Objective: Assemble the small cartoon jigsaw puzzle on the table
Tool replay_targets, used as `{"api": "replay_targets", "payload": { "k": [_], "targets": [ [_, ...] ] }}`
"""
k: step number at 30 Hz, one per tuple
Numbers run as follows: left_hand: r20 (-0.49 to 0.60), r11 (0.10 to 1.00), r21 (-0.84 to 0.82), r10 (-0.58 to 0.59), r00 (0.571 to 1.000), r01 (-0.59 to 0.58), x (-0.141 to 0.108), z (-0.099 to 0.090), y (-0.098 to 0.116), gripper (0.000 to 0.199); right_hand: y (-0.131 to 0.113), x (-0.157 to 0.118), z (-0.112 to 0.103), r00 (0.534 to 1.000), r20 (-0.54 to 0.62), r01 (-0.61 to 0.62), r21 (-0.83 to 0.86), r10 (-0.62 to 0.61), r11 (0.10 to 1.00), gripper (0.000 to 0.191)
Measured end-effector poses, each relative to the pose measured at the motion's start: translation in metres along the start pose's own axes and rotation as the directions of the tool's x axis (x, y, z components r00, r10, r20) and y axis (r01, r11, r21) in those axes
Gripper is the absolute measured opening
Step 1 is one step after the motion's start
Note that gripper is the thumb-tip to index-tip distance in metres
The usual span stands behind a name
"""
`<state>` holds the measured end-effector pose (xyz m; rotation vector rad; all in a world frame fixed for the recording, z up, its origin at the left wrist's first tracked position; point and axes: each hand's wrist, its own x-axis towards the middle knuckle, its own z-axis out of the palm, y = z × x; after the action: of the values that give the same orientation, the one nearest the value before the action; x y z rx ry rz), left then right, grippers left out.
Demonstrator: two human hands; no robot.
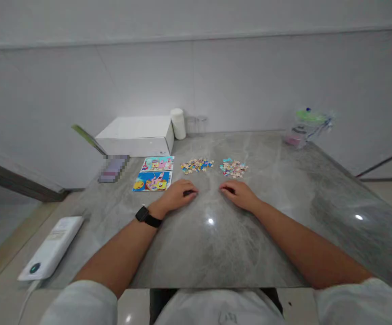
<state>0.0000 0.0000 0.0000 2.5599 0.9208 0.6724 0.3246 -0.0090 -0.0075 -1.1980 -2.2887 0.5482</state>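
My left hand (pixel 179 195), with a black watch (pixel 147 216) on the wrist, rests on the grey marbled table, its fingers loosely curled and nothing visible in them. My right hand (pixel 239 193) lies opposite in a similar loose curl, also without any object showing. Just beyond the left hand is a pile of yellow and blue jigsaw pieces (pixel 197 165). Another pile of pale pink and light blue jigsaw pieces (pixel 233 168) sits past the right hand. Left of the first pile, touched by neither hand, two cartoon picture sheets (pixel 153 181) lie one above the other.
A white box (pixel 135 135) stands at the back left, beside a white cylinder (pixel 178 124) and clear glasses (pixel 201 125). A blurred-out flat item (pixel 113 169) lies left. A white corded device (pixel 52 248) is at the left edge. A clear plastic bag (pixel 306 128) stands back right.
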Motion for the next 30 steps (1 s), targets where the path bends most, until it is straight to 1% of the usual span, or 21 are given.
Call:
{"api": "replay_targets", "payload": {
  "k": [3,5,8,9,11,13,15,18,20,22,24,26,27,28,29,30],
  "targets": [
    [-0.013,1.000,0.002,-0.013,1.000,0.013,0.001,0.000,0.005,0.018,0.004,-0.001,0.002,1.000,-0.009,0.004,0.007,-0.004,1.000,0.024],
    [-0.042,1.000,0.000,-0.019,0.999,0.019,0.002,0.000,0.008,0.025,0.006,-0.001,0.003,1.000,-0.018,0.006,0.010,-0.006,1.000,0.024],
    [-0.113,1.000,-0.004,-0.019,0.993,0.018,0.000,-0.002,0.013,0.043,0.005,-0.002,0.002,0.999,-0.036,0.006,0.005,-0.005,1.000,0.025],
    [-0.145,1.000,-0.004,-0.019,0.989,0.019,0.000,-0.003,0.014,0.045,0.005,-0.001,0.002,0.999,-0.042,0.005,-0.003,-0.005,1.000,0.025],
    [-0.214,1.000,0.004,-0.019,0.977,0.020,-0.002,-0.010,0.018,0.044,0.001,0.000,0.000,0.999,-0.054,0.004,-0.027,-0.005,1.000,0.026],
    [-0.279,0.999,0.028,-0.016,0.960,0.025,-0.004,-0.023,0.020,0.038,-0.003,0.002,-0.002,0.998,-0.067,0.004,-0.055,-0.008,0.998,0.027],
    [-0.345,0.997,0.061,-0.032,0.938,0.056,-0.005,-0.042,0.022,0.033,-0.009,0.005,-0.007,0.996,-0.082,0.020,-0.078,-0.026,0.997,0.027],
    [-0.464,0.982,0.078,-0.117,0.878,0.173,-0.010,-0.076,0.019,0.025,-0.020,0.014,-0.017,0.986,-0.134,0.089,-0.107,-0.103,0.990,0.026],
    [-0.512,0.967,0.053,-0.189,0.838,0.250,-0.019,-0.095,0.013,0.022,-0.028,0.023,-0.026,0.967,-0.194,0.138,-0.136,-0.163,0.981,0.026],
    [-0.550,0.949,0.018,-0.253,0.796,0.314,-0.035,-0.105,0.003,0.021,-0.038,0.036,-0.033,0.947,-0.249,0.169,-0.159,-0.205,0.973,0.026],
    [-0.567,0.929,-0.012,-0.311,0.763,0.370,-0.055,-0.108,-0.012,0.021,-0.048,0.053,-0.038,0.933,-0.278,0.190,-0.162,-0.230,0.968,0.026],
    [-0.612,0.897,-0.055,-0.378,0.695,0.439,-0.076,-0.105,-0.028,0.023,-0.061,0.074,-0.037,0.927,-0.279,0.215,-0.152,-0.251,0.965,0.026],
    [-0.624,0.877,-0.059,-0.405,0.669,0.477,-0.085,-0.104,-0.036,0.023,-0.067,0.085,-0.033,0.925,-0.274,0.227,-0.150,-0.261,0.962,0.026],
    [-0.620,0.861,-0.044,-0.422,0.662,0.507,-0.093,-0.103,-0.043,0.021,-0.073,0.095,-0.028,0.926,-0.265,0.238,-0.147,-0.270,0.960,0.026],
    [-0.596,0.855,-0.017,-0.424,0.681,0.518,-0.099,-0.103,-0.049,0.019,-0.080,0.106,-0.022,0.925,-0.264,0.242,-0.144,-0.272,0.960,0.026],
    [-0.599,0.850,-0.004,-0.424,0.679,0.527,-0.103,-0.104,-0.053,0.017,-0.086,0.117,-0.013,0.926,-0.261,0.243,-0.144,-0.273,0.959,0.027]
  ]
}}
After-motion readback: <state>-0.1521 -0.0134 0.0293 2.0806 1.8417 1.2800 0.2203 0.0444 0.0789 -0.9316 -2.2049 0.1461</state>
